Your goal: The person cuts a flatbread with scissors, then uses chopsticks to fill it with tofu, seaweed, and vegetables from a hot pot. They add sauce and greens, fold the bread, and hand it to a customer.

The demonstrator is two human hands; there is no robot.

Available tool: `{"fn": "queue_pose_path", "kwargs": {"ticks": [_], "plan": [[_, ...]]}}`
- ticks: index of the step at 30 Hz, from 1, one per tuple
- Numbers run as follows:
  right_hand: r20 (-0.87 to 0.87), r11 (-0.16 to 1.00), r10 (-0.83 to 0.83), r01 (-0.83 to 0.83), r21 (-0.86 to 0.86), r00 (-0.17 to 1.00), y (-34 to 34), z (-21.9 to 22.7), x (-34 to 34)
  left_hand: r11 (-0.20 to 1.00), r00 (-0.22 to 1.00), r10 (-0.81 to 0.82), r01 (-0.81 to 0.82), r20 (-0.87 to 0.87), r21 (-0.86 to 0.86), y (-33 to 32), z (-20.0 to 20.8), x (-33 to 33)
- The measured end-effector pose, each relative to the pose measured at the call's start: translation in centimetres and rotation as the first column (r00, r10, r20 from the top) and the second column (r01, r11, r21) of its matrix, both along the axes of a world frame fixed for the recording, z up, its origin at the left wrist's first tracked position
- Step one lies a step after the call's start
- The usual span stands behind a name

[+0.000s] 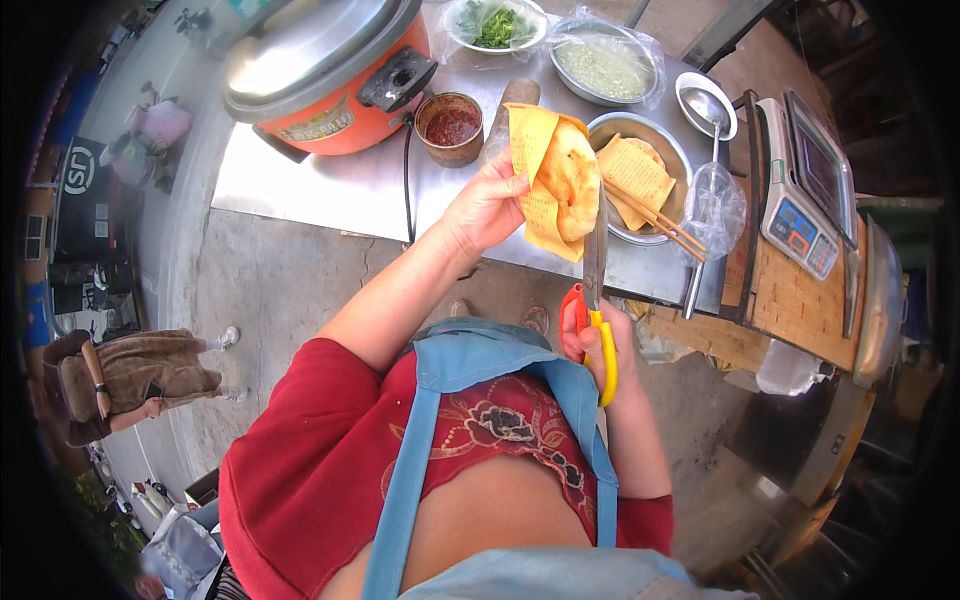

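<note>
My left hand (487, 203) is closed around a yellow paper wrapper (533, 150) with a golden-brown flatbread (568, 180) in it, raised over the table's front edge. My right hand (612, 345) grips scissors (597, 262) with red and yellow handles. Their blades point up along the right edge of the flatbread; whether they are cutting into it I cannot tell. Just behind stands a steel bowl (675, 160) with another paper-wrapped flatbread (637, 180) in it. A pair of wooden chopsticks (655, 215) lies across that bowl's near side.
On the metal table (300, 188) stand an orange cooker (340, 110) at left, a pot of red sauce (450, 128), a bowl of greens (495, 27) and a plastic-covered bowl (605, 62). A ladle rests in a white bowl (708, 103). A scale (800, 190) stands right; a person (130, 377) stands left.
</note>
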State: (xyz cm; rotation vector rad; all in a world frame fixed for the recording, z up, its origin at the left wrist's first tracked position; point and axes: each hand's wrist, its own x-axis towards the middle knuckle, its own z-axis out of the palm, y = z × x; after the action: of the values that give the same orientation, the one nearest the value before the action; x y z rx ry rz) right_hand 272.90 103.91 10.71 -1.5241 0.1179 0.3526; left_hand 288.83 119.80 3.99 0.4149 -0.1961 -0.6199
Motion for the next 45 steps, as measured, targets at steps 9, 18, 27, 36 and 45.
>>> {"fn": "queue_pose_path", "kwargs": {"ticks": [9, 18, 27, 36, 45], "plan": [[-0.054, 0.999, 0.04, -0.038, 0.037, 0.998, -1.3, 0.6, -0.4, 0.984, 0.991, -0.031, 0.007, 0.131, 0.18, 1.4, 0.6, 1.0], [-0.031, 0.992, 0.124, -0.125, -0.029, 0.992, -1.9, 1.7, -0.6, 0.982, 0.975, -0.06, 0.02, 0.213, 0.187, 2.0, 2.0, 1.0], [0.151, 0.997, -0.075, 0.078, -0.009, 0.986, -0.6, -1.0, -0.3, 0.984, 0.963, 0.141, -0.111, -0.231, 0.139, -1.4, 2.3, -2.4], [0.15, 0.997, -0.071, 0.075, -0.024, 0.986, -0.6, -1.6, -0.9, 0.952, 0.956, 0.256, -0.222, -0.146, 0.212, -0.4, 3.3, -0.8], [0.133, 0.993, -0.12, 0.118, 0.021, 0.984, -0.4, -1.7, -0.4, 0.992, 0.967, 0.113, -0.098, -0.227, 0.076, -1.6, 2.7, -2.2]]}}
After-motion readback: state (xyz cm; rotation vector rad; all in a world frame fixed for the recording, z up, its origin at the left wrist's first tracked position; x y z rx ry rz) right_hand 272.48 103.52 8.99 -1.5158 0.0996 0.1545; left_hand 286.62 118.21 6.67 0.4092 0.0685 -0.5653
